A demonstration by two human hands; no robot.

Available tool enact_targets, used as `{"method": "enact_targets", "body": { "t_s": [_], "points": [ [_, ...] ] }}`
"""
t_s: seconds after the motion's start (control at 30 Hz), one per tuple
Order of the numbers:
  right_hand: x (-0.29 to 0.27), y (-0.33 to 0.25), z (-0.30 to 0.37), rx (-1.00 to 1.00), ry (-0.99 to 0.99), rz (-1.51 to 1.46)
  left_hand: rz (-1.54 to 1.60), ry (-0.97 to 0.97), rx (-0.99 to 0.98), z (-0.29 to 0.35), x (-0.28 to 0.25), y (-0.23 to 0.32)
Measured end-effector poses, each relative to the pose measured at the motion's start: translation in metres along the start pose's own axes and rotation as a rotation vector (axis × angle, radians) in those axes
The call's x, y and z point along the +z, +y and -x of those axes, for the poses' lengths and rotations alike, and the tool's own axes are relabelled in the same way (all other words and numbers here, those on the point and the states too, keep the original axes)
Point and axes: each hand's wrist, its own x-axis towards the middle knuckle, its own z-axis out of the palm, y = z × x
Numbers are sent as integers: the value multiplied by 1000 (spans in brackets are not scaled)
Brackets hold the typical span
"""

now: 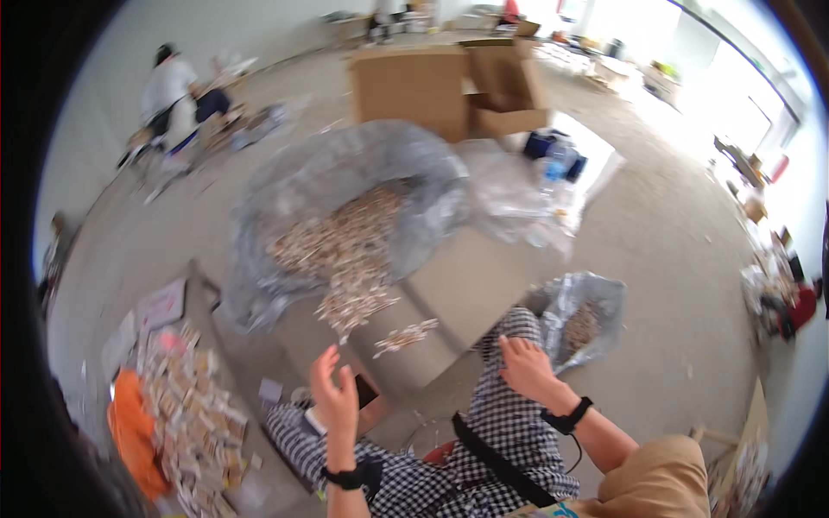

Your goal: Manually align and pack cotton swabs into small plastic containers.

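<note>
My left hand (337,393) is raised at the near edge of a cardboard sheet (471,281), its fingers apart and nothing in them. Over my right knee, my right hand (528,371) hangs with its fingers loosely stretched and no object visible in it. A small heap of short, pale stick-like pieces (404,337) lies on the cardboard between the hands. Beyond it, a larger pile of the same pieces (341,237) spills out of a wide grey plastic bag (414,142). A dark-screened phone (366,393) is beside my left hand, partly hidden.
At left are many small packets (194,414) and an orange cloth (136,432). A smaller clear bag (596,302) with brownish bits stands by my right knee. Cardboard boxes (410,86) and a water bottle (557,164) are beyond. Another person (171,91) sits far left.
</note>
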Motion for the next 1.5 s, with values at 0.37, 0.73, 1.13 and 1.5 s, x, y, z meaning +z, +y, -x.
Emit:
{"method": "enact_targets", "body": {
  "t_s": [0.37,0.73,1.13,1.5],
  "points": [
    [-2,-126,-86,-303,168,-663,-129,-183,153,32,53,-37],
    [76,-98,-149,-78,475,-762,-96,-241,91,45,80,-38],
    [80,-103,-149,-94,499,-570,-141,-282,93,42,76,-35],
    [73,-103,-150,-75,521,-675,-145,-276,47,23,87,-22]
  ]
}}
